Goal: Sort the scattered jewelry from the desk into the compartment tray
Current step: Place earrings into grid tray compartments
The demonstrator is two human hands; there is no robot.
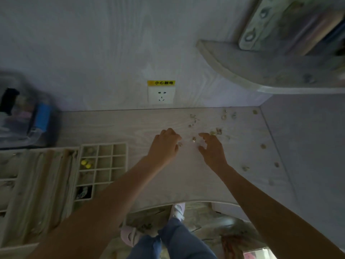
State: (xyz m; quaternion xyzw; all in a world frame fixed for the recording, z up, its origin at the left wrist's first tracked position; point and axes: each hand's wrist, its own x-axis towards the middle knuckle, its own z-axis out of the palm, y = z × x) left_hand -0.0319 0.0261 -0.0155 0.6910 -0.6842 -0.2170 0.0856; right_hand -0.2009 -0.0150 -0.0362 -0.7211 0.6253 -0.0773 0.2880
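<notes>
Two hands worked over the pale wood-grain surface [115, 128], both near its middle. At the surface's left edge sat the compartment tray [103, 169], a cream grid of small square cells; one cell in its left column held two yellow pieces [85, 164], the nearest cell on that side held something dark that was too blurred to name, and a cell at the far left corner held a faint pale item. Left of the grid lay a second cream tray [37, 193] with long ridged slots, its contents unclear. A clear plastic bin [22, 116] with blue and dark things inside stood at the far left corner of the surface. The scattered jewelry [224, 116] was a spread of small pale, gold-tinted pieces, dim and blurred, lying mostly toward the far right corner, with a few stray pieces trailing down the right side. The left hand [164, 146] had its fingers curled inward, resting on the surface; whether they held anything could not be told, though one small piece [180, 144] lay just beside the thumb. The right hand [212, 148] hovered with fingers spread and bent, holding nothing, and another small piece [194, 139] lay between the two hands. A wall socket [161, 95] with a yellow label sat behind the far edge.
</notes>
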